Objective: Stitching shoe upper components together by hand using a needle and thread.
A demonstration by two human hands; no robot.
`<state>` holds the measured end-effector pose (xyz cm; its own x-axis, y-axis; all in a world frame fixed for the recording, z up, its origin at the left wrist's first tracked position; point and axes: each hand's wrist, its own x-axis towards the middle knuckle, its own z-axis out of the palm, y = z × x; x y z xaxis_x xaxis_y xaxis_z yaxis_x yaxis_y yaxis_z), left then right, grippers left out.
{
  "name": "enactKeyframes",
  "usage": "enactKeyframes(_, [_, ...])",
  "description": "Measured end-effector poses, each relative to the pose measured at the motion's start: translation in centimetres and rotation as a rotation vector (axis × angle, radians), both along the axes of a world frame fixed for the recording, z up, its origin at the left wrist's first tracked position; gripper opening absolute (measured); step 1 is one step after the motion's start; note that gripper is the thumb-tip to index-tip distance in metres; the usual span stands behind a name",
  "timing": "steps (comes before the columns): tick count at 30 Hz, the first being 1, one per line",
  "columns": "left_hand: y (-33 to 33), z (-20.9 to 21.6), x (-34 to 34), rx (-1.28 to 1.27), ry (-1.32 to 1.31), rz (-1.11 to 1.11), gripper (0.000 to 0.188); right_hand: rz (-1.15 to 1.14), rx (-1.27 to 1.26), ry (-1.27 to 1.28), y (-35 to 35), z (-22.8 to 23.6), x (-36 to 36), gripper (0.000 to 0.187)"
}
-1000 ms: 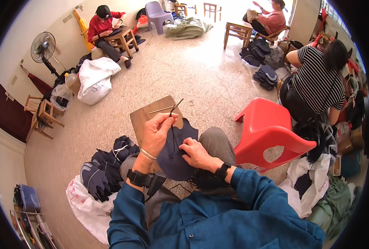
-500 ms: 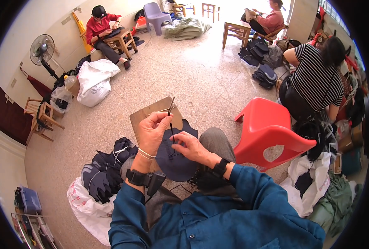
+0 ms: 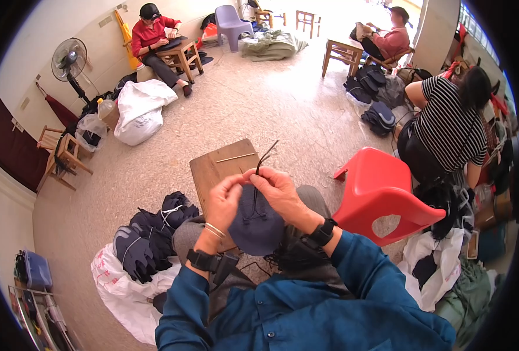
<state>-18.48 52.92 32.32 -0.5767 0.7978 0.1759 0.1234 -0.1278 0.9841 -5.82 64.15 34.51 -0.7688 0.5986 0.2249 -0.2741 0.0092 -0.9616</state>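
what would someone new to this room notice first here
Probably the bright red plastic chair, just right of the person's knees. Next, front and centre, the right hand pinches a thin black cord above a dark navy fabric piece at the lap, with the left hand close beside it. Farther off, a bulky white sack stands out on the floor at upper left.
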Motion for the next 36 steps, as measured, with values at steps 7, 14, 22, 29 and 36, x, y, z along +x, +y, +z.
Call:
enactKeyframes(7, [-0.1, -2.0, 1.8, -0.167, 0.339, -0.122, 0.015, 0.069, -0.045, -0.153, 0.2, 1.6, 0.9, 0.022])
enactKeyframes(14, [0.2, -0.3, 1.5, -0.107, 0.269, -0.076, 0.011, 0.080, -0.086, -0.097, 0.5, 2.4, 1.1, 0.024])
enactKeyframes(22, [0.5, -0.1, 1.1, -0.088, 0.228, -0.047, 0.010, 0.083, 0.245, -0.275, 0.8, -5.5, 2.5, 0.022])
enactKeyframes(29, [0.8, 0.7, 1.2, -0.002, 0.161, -0.051, 0.010, 0.004, 0.271, -0.211, -0.5, -3.8, 1.5, 0.020])
enactKeyframes(36, [1.4, 2.6, 1.0, 0.092, -0.079, -0.065, 0.011, -0.084, 0.301, -0.230, -0.6, -2.0, 1.7, 0.019])
